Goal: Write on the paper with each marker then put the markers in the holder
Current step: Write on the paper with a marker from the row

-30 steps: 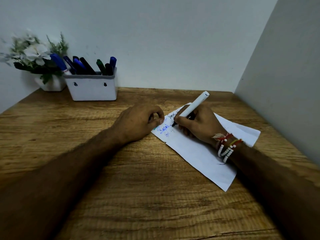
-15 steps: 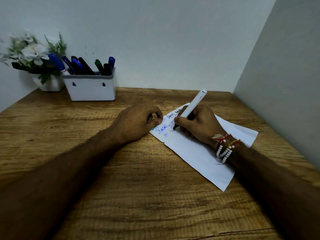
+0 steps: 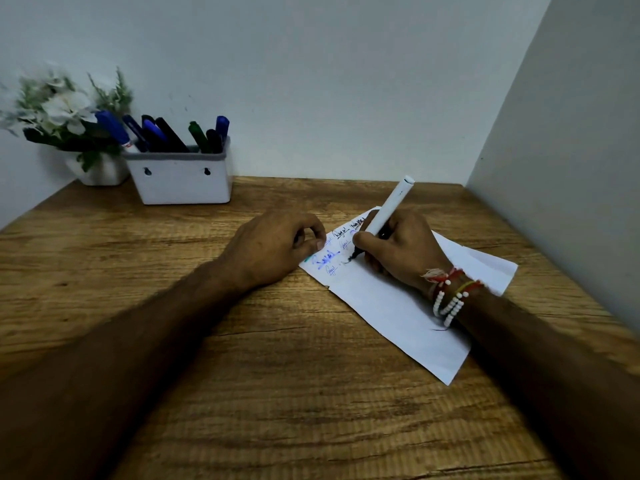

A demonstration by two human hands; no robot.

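A white sheet of paper (image 3: 391, 303) lies slanted on the wooden desk (image 3: 277, 375), with blue and black writing near its upper left end. My right hand (image 3: 401, 247) grips a white marker (image 3: 389, 206), its black tip touching the paper. My left hand (image 3: 273, 247) rests curled at the paper's left corner, fingertips pressing its edge; whether it holds anything is hidden. A white holder (image 3: 180, 174) with several blue, black and green markers stands at the back left.
A white pot of pale flowers (image 3: 65, 116) sits in the back left corner, touching the holder. Walls close the desk at the back and on the right (image 3: 571, 168). Beaded bracelets circle my right wrist.
The marker tip has moved down and left on the paper, leaving a fresh black mark. My left hand has stayed at the paper's corner.
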